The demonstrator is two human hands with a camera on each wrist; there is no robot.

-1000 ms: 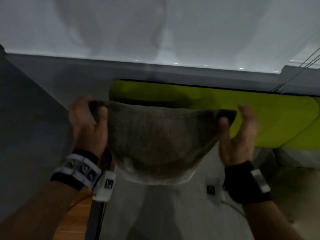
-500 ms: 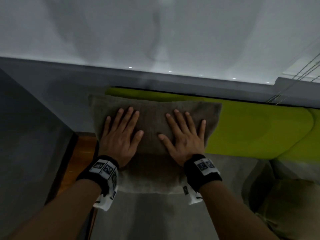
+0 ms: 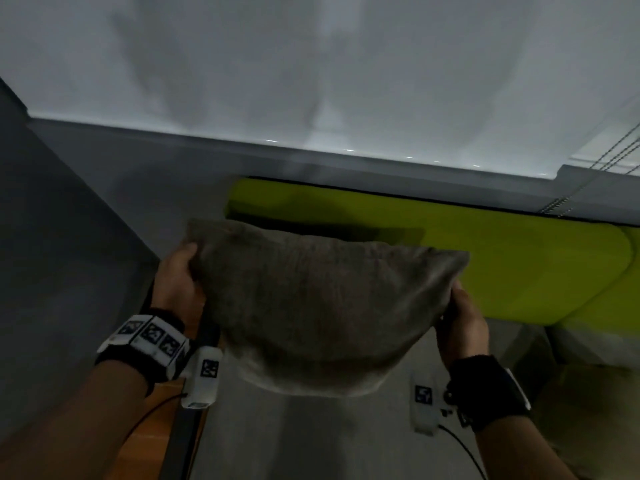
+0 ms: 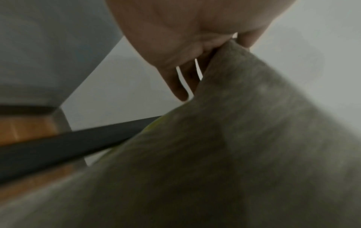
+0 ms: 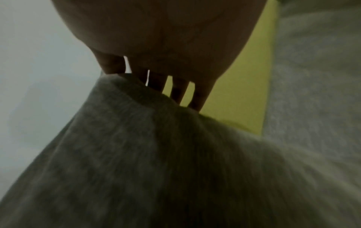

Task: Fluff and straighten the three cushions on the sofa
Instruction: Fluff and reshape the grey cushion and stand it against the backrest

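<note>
A grey-brown cushion (image 3: 322, 303) hangs in the air in front of the lime-green sofa back (image 3: 519, 265), bulging downward. My left hand (image 3: 180, 278) grips its upper left corner, and my right hand (image 3: 460, 313) grips its upper right corner. In the left wrist view the cushion (image 4: 244, 146) fills the lower right, its corner caught between thumb and fingers (image 4: 179, 86). The right wrist view shows the cushion (image 5: 156, 162) below my fingers (image 5: 199, 100), which reach behind its top edge. A second cushion (image 3: 595, 410) lies dim at the lower right.
The grey sofa seat (image 3: 329, 441) lies under the held cushion. A dark sofa frame edge (image 3: 187, 427) runs down the left, with wooden floor (image 3: 152, 434) beside it. A white wall (image 3: 311, 64) rises behind, and blind cords (image 3: 609, 157) hang at the far right.
Half a second ago both hands pressed flat on the cushion leaning against the sofa back. Now they grip its two upper corners and hold it up off the seat.
</note>
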